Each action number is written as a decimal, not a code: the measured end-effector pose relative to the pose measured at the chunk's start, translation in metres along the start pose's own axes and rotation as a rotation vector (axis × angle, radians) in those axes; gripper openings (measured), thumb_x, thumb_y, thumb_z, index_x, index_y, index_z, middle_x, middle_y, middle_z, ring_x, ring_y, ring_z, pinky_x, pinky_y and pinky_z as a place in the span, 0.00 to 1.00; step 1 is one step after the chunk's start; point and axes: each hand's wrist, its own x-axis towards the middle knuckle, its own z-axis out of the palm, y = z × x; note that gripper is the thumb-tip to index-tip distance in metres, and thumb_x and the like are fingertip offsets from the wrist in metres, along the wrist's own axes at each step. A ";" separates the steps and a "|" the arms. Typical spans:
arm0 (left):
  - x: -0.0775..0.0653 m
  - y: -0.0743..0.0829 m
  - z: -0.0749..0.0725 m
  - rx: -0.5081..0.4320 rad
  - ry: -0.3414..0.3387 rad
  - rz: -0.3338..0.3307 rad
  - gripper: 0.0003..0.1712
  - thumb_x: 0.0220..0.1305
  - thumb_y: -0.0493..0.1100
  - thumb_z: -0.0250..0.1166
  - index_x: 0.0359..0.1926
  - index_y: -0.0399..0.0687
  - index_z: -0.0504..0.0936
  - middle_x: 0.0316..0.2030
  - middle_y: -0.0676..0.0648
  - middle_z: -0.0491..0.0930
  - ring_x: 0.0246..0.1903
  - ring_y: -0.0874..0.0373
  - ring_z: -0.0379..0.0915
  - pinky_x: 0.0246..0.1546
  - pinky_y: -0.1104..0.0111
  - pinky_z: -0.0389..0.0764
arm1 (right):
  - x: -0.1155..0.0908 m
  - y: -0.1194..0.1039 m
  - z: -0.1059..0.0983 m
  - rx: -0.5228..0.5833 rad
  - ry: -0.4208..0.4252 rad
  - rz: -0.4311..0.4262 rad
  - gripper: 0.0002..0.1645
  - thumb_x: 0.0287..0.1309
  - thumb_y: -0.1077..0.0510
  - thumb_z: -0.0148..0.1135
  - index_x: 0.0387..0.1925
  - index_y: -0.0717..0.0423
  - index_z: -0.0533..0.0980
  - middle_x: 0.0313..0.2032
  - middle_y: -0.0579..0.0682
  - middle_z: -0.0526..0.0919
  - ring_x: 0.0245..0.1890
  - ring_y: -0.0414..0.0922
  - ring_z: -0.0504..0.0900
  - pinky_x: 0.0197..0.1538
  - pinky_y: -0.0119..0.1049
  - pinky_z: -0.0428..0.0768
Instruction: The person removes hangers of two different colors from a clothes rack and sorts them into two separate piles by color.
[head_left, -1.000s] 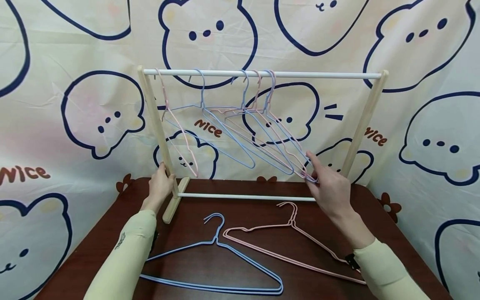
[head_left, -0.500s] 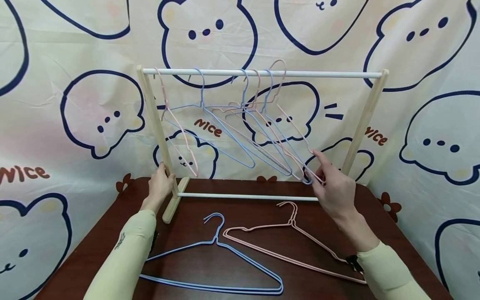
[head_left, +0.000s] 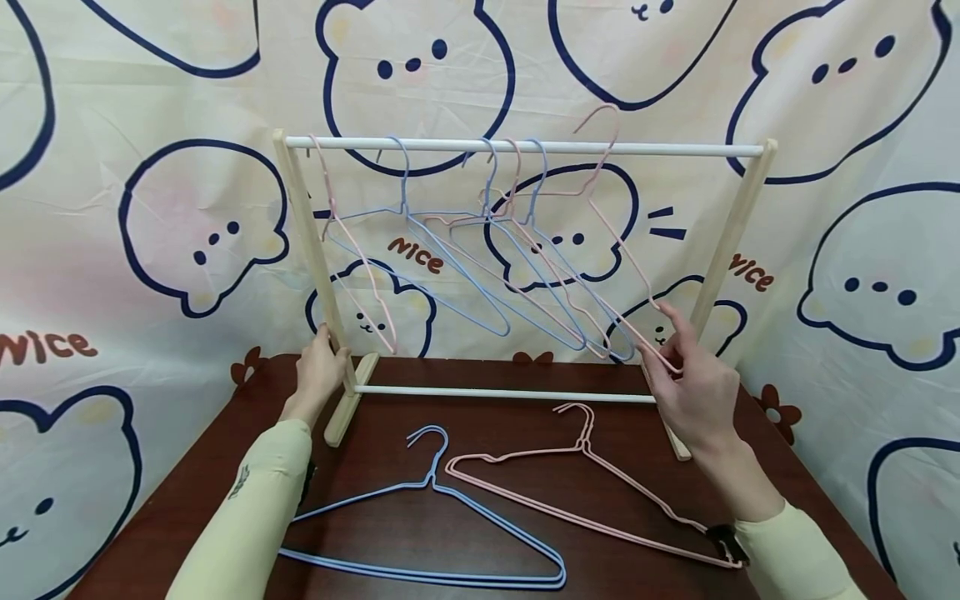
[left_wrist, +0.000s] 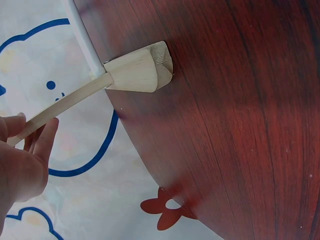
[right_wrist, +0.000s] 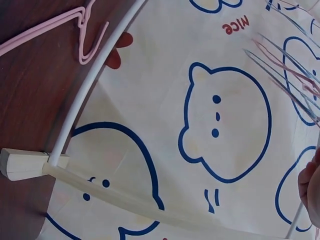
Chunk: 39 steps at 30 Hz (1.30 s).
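Observation:
My right hand point(head_left: 697, 392) pinches a pink clothes hanger point(head_left: 628, 254) by its lower right corner. That hanger's hook rises above the white top rail point(head_left: 690, 151) of a small wooden clothes rack, off the rail. With my left hand point(head_left: 321, 375) I grip the rack's left post point(head_left: 309, 225); the left wrist view shows thumb and fingers around the wooden post point(left_wrist: 65, 106). Blue hangers point(head_left: 457, 271) and pink ones hang from the rail, one pink hanger point(head_left: 367, 267) far left and several bunched right of the middle. In the right wrist view only part of the right hand point(right_wrist: 310, 187) shows.
On the dark wooden table point(head_left: 390, 517) in front of the rack lie blue hangers point(head_left: 495, 533), stacked, and pink hangers point(head_left: 540, 512) to their right. A white lower bar point(head_left: 487, 393) joins the rack's feet. A bear-print cloth point(head_left: 172, 83) stands close behind and at both sides.
My right hand has drawn the pink hanger up off the rail and to the right, away from the blue one beside it. The left hand stays on the post.

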 end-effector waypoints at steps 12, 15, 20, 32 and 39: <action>0.001 0.000 0.000 0.008 -0.007 -0.007 0.25 0.74 0.39 0.54 0.66 0.34 0.62 0.54 0.24 0.75 0.51 0.29 0.76 0.49 0.41 0.78 | -0.024 0.004 -0.023 0.084 -0.014 0.065 0.39 0.45 0.68 0.74 0.62 0.60 0.74 0.19 0.45 0.72 0.19 0.26 0.64 0.21 0.20 0.65; 0.000 0.000 0.000 0.007 -0.009 -0.012 0.23 0.74 0.40 0.54 0.65 0.34 0.63 0.54 0.25 0.75 0.50 0.30 0.77 0.49 0.41 0.79 | -0.034 0.005 -0.030 0.129 -0.018 0.090 0.39 0.44 0.69 0.74 0.62 0.60 0.74 0.19 0.43 0.71 0.19 0.25 0.63 0.21 0.20 0.63; 0.000 0.001 -0.001 0.011 -0.007 -0.008 0.24 0.74 0.39 0.53 0.65 0.34 0.62 0.55 0.24 0.75 0.51 0.29 0.76 0.49 0.41 0.78 | -0.052 0.007 -0.041 0.181 -0.064 0.169 0.44 0.42 0.75 0.74 0.64 0.59 0.73 0.20 0.40 0.69 0.18 0.25 0.61 0.21 0.19 0.61; 0.000 0.001 0.001 0.005 -0.039 -0.031 0.22 0.75 0.40 0.52 0.63 0.35 0.63 0.55 0.25 0.75 0.49 0.31 0.78 0.44 0.44 0.82 | -0.091 0.008 -0.065 0.194 -0.164 0.462 0.43 0.48 0.74 0.72 0.66 0.49 0.72 0.19 0.38 0.65 0.16 0.30 0.61 0.21 0.27 0.61; 0.000 0.001 0.001 0.000 -0.027 -0.036 0.22 0.75 0.39 0.52 0.64 0.35 0.62 0.55 0.25 0.75 0.50 0.30 0.78 0.44 0.44 0.82 | -0.100 0.006 -0.071 0.202 -0.272 0.575 0.39 0.53 0.67 0.72 0.66 0.46 0.71 0.20 0.40 0.64 0.18 0.35 0.61 0.24 0.31 0.61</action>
